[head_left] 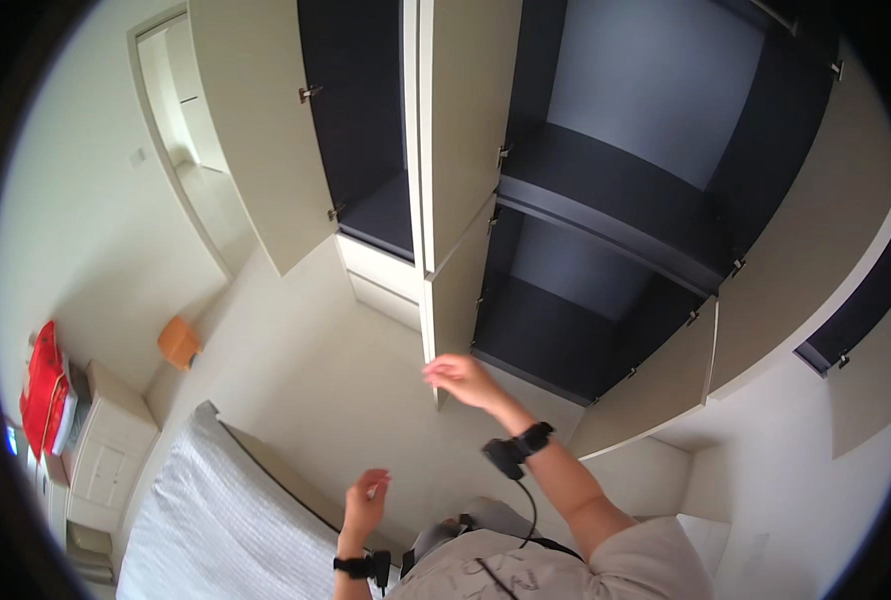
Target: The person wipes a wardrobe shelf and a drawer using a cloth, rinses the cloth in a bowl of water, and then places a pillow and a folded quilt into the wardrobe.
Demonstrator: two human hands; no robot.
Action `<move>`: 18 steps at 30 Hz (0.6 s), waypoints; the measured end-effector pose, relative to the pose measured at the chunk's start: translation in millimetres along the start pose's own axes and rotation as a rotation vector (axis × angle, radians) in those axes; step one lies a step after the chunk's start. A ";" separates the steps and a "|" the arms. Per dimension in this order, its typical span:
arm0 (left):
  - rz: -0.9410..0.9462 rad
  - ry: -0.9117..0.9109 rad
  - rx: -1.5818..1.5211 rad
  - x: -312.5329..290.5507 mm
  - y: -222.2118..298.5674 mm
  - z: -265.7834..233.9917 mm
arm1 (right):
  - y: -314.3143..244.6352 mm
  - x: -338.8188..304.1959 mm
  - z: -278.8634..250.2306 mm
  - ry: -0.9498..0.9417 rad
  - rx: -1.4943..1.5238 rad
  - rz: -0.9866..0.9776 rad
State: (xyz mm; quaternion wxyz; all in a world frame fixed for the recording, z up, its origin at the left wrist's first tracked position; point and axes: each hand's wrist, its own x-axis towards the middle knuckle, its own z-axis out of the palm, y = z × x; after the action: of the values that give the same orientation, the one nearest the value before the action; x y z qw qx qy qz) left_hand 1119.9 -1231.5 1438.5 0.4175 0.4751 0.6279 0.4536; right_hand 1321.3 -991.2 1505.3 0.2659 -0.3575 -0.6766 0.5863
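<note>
My right hand (462,380) reaches out in front of the lower wardrobe door (455,310), its fingertips overlapping that door's pale free edge. Whether they touch it I cannot tell. The fingers are loosely bent, and no held object shows. Lower and to the left, my left hand (365,500) hovers near the bed with its fingers slightly curled and apart, holding nothing. Above the lower door is a taller cream door (465,100), also swung out. Behind them the dark lower compartment (550,320) and upper compartment (615,165) stand exposed, their visible shelves bare.
At the left, another wardrobe door (255,120) hangs out beside a dark tall section, above white drawers (380,285). A bed with a grey-white cover (225,510) lies at lower left. Beyond it are an orange stool-like object (178,343) and a white cabinet (110,450) bearing red items.
</note>
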 end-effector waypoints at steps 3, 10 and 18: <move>-0.108 0.155 -0.058 4.5 -24.0 -46.6 | -10.4 82.9 65.2 -0.160 0.010 -0.112; -0.189 0.494 -0.031 48.6 -42.7 -135.4 | -39.5 228.1 159.0 -0.360 0.123 -0.099; -0.283 0.800 0.026 17.1 -9.7 -211.3 | -77.3 307.1 245.9 -0.435 0.160 0.050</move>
State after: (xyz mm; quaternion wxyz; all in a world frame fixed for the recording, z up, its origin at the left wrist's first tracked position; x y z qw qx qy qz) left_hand 912.5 -1252.7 1478.2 0.1931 0.1756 0.8052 0.5325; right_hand 931.3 -899.6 1521.0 0.1265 -0.2171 -0.6601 0.7079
